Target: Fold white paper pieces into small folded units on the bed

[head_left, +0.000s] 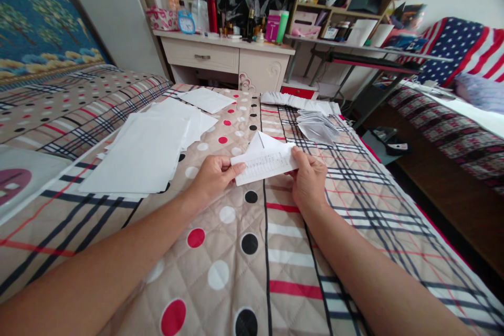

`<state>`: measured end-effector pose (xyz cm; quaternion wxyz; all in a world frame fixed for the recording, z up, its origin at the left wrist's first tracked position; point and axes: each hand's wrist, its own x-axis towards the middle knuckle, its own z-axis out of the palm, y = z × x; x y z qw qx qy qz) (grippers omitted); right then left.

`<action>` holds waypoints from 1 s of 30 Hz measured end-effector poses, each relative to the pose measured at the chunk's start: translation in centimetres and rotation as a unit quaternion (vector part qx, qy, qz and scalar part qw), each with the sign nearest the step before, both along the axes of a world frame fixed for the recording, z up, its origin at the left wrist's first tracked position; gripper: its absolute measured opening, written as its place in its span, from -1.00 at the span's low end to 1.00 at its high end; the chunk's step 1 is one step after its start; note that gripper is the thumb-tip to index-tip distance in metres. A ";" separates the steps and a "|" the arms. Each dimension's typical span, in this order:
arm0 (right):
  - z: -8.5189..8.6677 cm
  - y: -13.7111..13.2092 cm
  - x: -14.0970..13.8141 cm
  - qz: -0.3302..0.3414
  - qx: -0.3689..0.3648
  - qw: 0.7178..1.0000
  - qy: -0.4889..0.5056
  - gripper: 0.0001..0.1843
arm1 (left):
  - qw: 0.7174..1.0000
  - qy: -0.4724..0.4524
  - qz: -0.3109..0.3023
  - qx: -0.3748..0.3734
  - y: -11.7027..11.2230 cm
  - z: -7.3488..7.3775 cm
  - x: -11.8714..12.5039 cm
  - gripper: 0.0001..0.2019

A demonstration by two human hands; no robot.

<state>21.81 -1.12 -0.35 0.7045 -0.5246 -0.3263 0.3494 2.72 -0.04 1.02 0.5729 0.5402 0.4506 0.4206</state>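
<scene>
Between my two hands a folded sheet of white paper (265, 164) is held above the quilted bedspread, with rows of small print on its near face. One corner of it sticks up as a triangle at the back. My left hand (214, 176) pinches its left end between thumb and fingers. At the right end my right hand (309, 174) grips it, thumb on top and fingers behind. A pile of white sheets (136, 152) lies to the left. Beyond my right hand are a small stack of folded papers (318, 127) and a long row of folded papers (299, 102).
The bedspread (220, 294) has dots and plaid stripes. A loose white sheet (207, 100) lies near its far edge. Past it stands a dresser (200, 55) with bottles and a blue clock (186, 22). On the right are a narrow table (366, 58) and another bed (452, 126).
</scene>
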 end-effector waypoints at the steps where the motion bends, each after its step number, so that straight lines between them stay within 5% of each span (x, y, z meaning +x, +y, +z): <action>1: 0.0 0.0 0.0 -0.001 0.002 1.000 -0.001 -0.63 | 1.000 0.009 0.001 0.013 0.1 -0.1 -0.1 -0.77; 6: 0.0 0.0 0.0 -0.005 0.006 1.000 0.018 -0.64 | 0.998 0.030 0.021 0.058 0.2 -0.2 -0.4 -0.58; 16: 0.2 0.5 1.3 0.017 0.014 0.998 0.052 -0.84 | 0.993 -0.109 0.019 -0.032 1.6 -0.7 -1.3 -0.65; 18: 0.1 0.7 1.8 0.017 0.048 0.999 0.004 -0.83 | 0.990 -0.130 0.024 -0.051 1.9 -0.6 -1.5 -0.67; 24: 0.4 0.5 1.8 0.099 0.141 0.960 -0.221 -0.41 | 0.985 -0.147 -0.012 -0.092 2.0 -0.3 -1.8 -0.71; 27: 0.6 0.0 1.5 0.117 0.158 0.941 -0.275 -0.73 | 0.984 -0.144 -0.034 -0.100 1.8 -0.2 -1.8 -0.74; 30: 0.5 -0.4 1.3 0.116 0.129 0.953 -0.248 -0.94 | 0.979 -0.171 -0.045 -0.103 1.9 -0.2 -2.0 -0.58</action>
